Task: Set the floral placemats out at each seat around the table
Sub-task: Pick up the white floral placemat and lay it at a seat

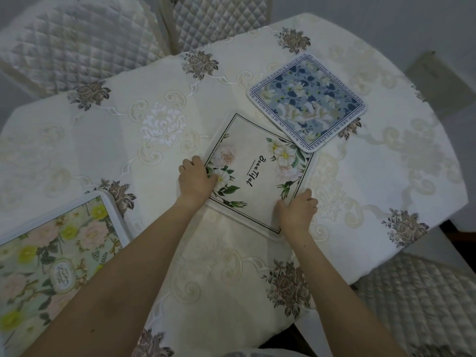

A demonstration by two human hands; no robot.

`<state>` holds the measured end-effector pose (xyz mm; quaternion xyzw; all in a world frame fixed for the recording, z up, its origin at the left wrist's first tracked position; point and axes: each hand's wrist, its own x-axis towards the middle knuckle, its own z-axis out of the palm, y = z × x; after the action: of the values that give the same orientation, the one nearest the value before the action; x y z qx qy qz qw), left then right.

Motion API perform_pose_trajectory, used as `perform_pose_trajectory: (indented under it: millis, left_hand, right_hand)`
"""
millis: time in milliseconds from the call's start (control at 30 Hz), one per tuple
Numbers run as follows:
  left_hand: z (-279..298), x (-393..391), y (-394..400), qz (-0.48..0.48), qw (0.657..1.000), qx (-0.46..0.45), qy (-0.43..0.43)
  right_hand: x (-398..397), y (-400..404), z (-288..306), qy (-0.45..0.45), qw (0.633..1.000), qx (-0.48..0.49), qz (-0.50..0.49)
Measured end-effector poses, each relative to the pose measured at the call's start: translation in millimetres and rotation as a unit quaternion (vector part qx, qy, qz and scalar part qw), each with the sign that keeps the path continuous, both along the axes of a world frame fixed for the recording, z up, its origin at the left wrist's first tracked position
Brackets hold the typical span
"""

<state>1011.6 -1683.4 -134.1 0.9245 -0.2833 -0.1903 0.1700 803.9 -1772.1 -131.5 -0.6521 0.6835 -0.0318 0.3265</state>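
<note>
A cream placemat with white flowers and the word "Beautiful" lies turned at an angle near the middle of the table. My left hand grips its left edge. My right hand grips its near right edge. A blue floral placemat lies just beyond it, and its near corner overlaps the cream one. A green and yellow floral placemat lies at the table's near left edge.
The table wears a cream embroidered cloth with brown flower motifs. Quilted chairs stand at the far left, far middle and near right. A grey chair back shows at the far right.
</note>
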Motion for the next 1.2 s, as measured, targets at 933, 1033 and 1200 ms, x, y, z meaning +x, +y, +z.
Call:
perform_pose_trajectory:
  millis: [933,1033,1200]
  left_hand:
    - [62.3,-34.8,189.1,0.084,0.973,-0.215,0.01]
    - [68.3,-30.0,221.1,0.125,0.968,-0.219,0.006]
    - [74.8,-20.3,281.3,0.182,0.953,-0.24,-0.023]
  right_hand:
    - [51.4,126.9,57.0,-0.166,0.964,-0.054,0.199]
    - [71.0,151.0,62.7,-0.175,0.953,-0.057,0.24]
    - [103.9,196.3,69.2,-0.189,0.929,-0.058,0.313]
